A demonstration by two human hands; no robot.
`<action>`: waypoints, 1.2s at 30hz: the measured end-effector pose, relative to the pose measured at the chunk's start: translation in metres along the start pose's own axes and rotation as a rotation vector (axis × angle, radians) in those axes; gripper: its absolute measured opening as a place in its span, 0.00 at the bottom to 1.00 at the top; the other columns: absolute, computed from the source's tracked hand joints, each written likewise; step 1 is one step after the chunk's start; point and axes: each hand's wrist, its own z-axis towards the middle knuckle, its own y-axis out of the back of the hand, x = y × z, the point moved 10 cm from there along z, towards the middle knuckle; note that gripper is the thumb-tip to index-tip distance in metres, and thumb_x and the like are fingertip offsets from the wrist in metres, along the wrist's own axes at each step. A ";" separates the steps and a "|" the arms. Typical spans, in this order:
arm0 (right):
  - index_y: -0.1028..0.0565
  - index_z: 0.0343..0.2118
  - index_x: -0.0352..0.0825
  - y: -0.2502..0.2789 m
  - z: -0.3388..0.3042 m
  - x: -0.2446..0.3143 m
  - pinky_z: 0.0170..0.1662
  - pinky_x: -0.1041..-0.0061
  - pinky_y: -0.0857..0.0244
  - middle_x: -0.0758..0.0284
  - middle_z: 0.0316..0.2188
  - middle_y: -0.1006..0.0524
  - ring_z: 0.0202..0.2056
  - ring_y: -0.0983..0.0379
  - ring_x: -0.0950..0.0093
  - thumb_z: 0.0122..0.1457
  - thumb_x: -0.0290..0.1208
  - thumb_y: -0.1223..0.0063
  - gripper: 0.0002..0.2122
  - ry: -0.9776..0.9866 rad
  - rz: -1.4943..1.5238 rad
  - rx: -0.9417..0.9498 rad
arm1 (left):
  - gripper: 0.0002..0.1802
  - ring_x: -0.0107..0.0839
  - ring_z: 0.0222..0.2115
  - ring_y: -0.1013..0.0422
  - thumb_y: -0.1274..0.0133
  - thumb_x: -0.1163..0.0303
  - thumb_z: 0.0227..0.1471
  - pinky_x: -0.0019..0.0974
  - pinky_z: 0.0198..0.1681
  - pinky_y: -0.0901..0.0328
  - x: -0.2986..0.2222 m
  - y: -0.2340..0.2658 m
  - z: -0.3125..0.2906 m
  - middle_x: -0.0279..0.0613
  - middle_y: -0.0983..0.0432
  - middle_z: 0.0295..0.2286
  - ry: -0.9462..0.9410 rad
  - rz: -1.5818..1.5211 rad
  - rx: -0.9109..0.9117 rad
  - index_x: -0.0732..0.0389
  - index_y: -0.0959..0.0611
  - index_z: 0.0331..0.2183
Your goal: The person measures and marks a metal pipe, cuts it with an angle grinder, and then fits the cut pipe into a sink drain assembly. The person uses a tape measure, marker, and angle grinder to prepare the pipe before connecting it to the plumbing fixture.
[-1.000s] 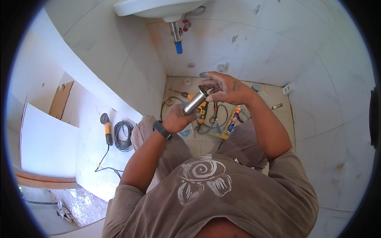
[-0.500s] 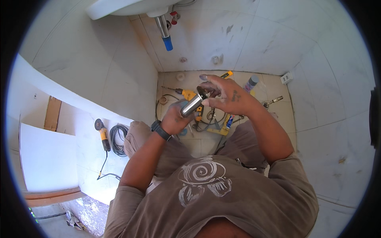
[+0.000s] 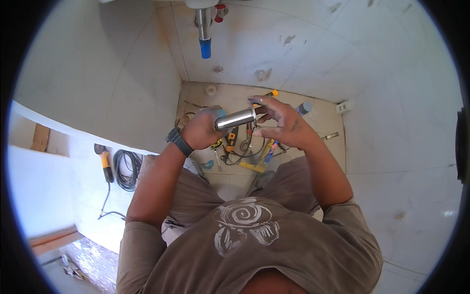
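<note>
Gripping the plain left end of a shiny flanged metal pipe [image 3: 236, 119] at the centre of the frame, a worker's left hand [image 3: 199, 129] wraps its fingers closed around the tube. The pipe's long axis runs nearly level across the picture, tilting slightly up toward the right, where its flange [image 3: 253, 114] faces the right hand [image 3: 284, 122]. That hand is the nearer to the flange, its thumb below and its other fingers spread and curved about the rim; whether the fingertips touch it cannot be told. No tool stands between flange and palm.

Below the hands, on the tiled floor [image 3: 320, 115], lie a yellow-and-black power tool [image 3: 231, 139], partly hidden, and a blue tube [image 3: 270, 152]. A grey-capped can [image 3: 304, 108] sits behind the right hand, and a pale ring-shaped roll [image 3: 210, 89] lies near the back wall. At upper centre, well apart from the pipe, hangs a metal drainpipe [image 3: 203, 22] with a blue lower end, beside a red valve handle [image 3: 220, 12]. At left, an angle grinder [image 3: 105, 164] rests beside a coiled cable [image 3: 126, 170].
</note>
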 end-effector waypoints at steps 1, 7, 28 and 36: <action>0.35 0.66 0.32 0.002 0.004 -0.004 0.60 0.65 0.32 0.56 0.56 0.25 0.54 0.26 0.65 0.54 0.34 0.30 0.37 -0.020 -0.017 -0.015 | 0.15 0.51 0.35 0.23 0.36 0.68 0.51 0.44 0.41 0.30 0.003 -0.002 0.001 0.53 0.21 0.34 -0.007 -0.031 0.004 0.65 0.17 0.40; 0.35 0.66 0.31 -0.001 0.020 -0.020 0.64 0.64 0.35 0.57 0.58 0.25 0.58 0.27 0.66 0.53 0.25 0.31 0.37 -0.032 0.037 0.001 | 0.13 0.51 0.34 0.24 0.37 0.68 0.51 0.46 0.40 0.31 0.028 -0.013 -0.001 0.53 0.21 0.31 0.127 -0.125 0.041 0.65 0.18 0.37; 0.44 0.71 0.36 0.045 0.014 -0.062 0.53 0.71 0.30 0.55 0.62 0.29 0.59 0.29 0.64 0.52 0.45 0.28 0.47 -0.224 0.212 -0.318 | 0.18 0.35 0.28 0.24 0.36 0.57 0.55 0.41 0.35 0.31 0.065 0.013 -0.012 0.47 0.20 0.29 0.316 -0.409 -0.285 0.63 0.15 0.36; 0.36 0.66 0.33 -0.084 0.021 -0.066 0.65 0.60 0.40 0.50 0.63 0.34 0.64 0.35 0.60 0.53 0.38 0.30 0.38 0.050 -0.373 -0.197 | 0.26 0.31 0.34 0.25 0.39 0.47 0.59 0.40 0.40 0.26 0.119 -0.010 -0.019 0.43 0.21 0.34 0.587 -1.289 -0.572 0.63 0.20 0.39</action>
